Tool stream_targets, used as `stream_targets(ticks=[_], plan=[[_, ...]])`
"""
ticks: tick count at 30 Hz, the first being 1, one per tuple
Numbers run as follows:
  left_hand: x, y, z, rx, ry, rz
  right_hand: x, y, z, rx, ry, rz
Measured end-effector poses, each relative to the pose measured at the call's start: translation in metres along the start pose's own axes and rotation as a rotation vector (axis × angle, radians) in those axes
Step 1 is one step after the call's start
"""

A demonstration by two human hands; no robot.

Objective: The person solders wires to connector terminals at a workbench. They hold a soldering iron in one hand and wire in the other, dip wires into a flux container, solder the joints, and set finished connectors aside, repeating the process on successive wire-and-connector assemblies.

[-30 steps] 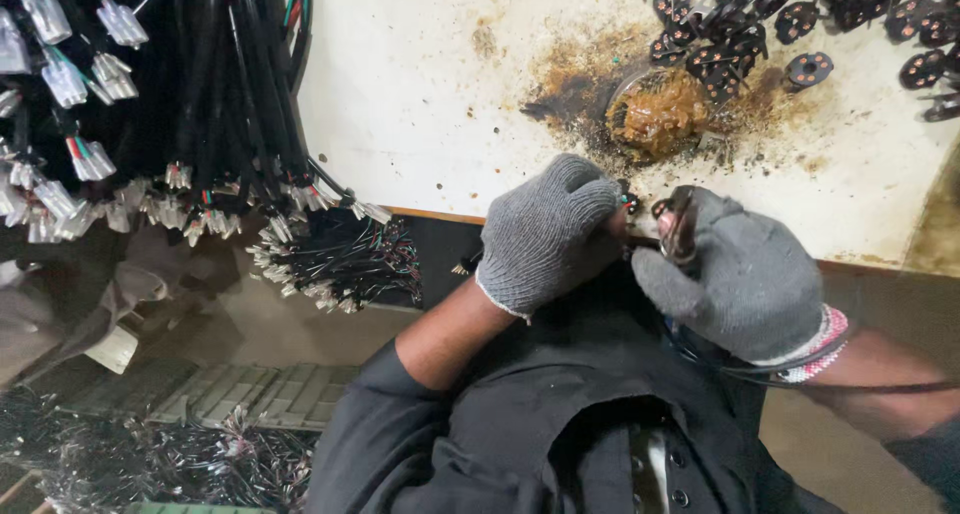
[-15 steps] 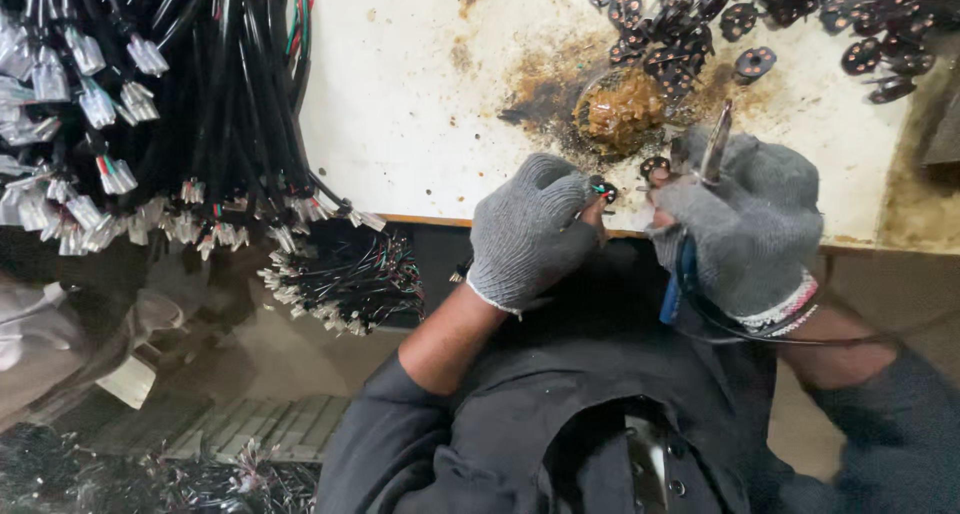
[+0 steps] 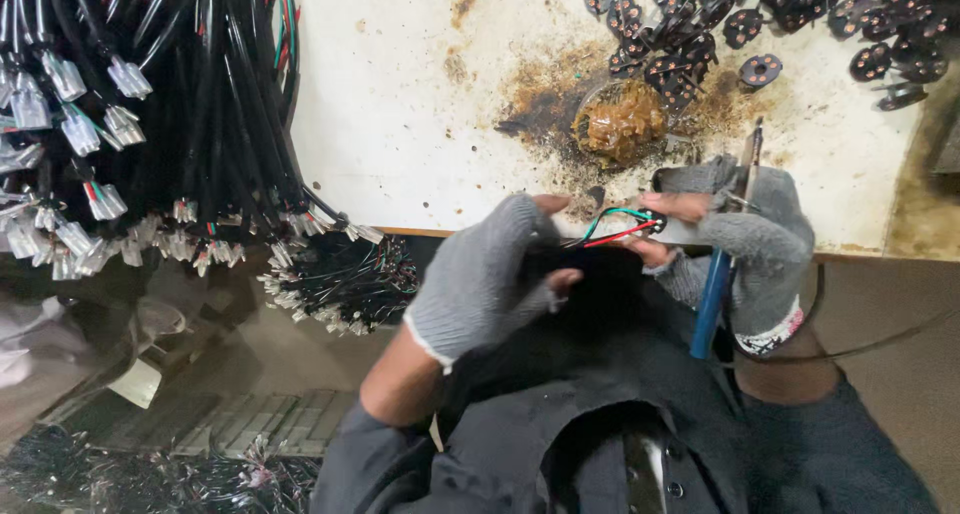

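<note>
My left hand [image 3: 490, 274], in a grey fingerless glove, pinches a black cable whose red, green and black wires [image 3: 612, 230] fan out toward my right hand. My right hand [image 3: 750, 239], gloved the same way, grips a soldering iron with a blue handle [image 3: 712, 299]; its metal tip [image 3: 755, 144] points up over the table. The fingers of that hand also touch a small black part [image 3: 655, 222] at the wire ends. Both hands are at the table's front edge, above my dark jacket.
A white, rust-stained table [image 3: 400, 94] carries a small pot of brown paste [image 3: 620, 122] and a heap of black round connector pieces [image 3: 700, 24]. A thick bundle of black cables with white plugs [image 3: 150, 124] covers the left; more cable ends [image 3: 340, 279] hang below the edge.
My hands have drawn slightly apart, and the coloured wires now show between them. The iron has tilted upright in my right hand, blue handle down.
</note>
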State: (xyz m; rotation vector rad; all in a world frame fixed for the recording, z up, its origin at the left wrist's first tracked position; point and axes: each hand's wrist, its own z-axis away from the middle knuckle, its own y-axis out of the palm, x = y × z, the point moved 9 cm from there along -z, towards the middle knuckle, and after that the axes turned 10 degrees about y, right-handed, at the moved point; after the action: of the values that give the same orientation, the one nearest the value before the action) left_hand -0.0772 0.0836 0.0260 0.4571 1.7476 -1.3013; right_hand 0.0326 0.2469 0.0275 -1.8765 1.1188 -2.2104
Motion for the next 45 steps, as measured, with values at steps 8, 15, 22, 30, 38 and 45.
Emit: stream_targets(ticks=[8,15,22,30,38,45], plan=[[-0.075,-0.089,-0.055,-0.233,0.318,-0.696,-0.019,0.002,-0.009,-0.022,0.325,0.002],[-0.169,-0.06,-0.02,-0.392,1.054,-0.291,0.015,-0.001,-0.009,-0.136,-0.212,0.319],[-0.125,-0.028,0.028,-0.418,1.03,-0.242,0.013,0.002,-0.002,-0.16,-0.042,0.328],[0.028,-0.08,0.066,-0.554,0.098,-0.552,-0.008,0.015,-0.002,-0.024,0.071,0.372],[0.078,-0.158,0.057,-0.36,-0.304,-1.161,0.019,0.026,0.008,-0.004,-0.181,0.521],[0.103,-0.156,0.051,-0.313,-0.285,-1.192,0.009,0.022,0.012,-0.068,-0.221,0.543]])
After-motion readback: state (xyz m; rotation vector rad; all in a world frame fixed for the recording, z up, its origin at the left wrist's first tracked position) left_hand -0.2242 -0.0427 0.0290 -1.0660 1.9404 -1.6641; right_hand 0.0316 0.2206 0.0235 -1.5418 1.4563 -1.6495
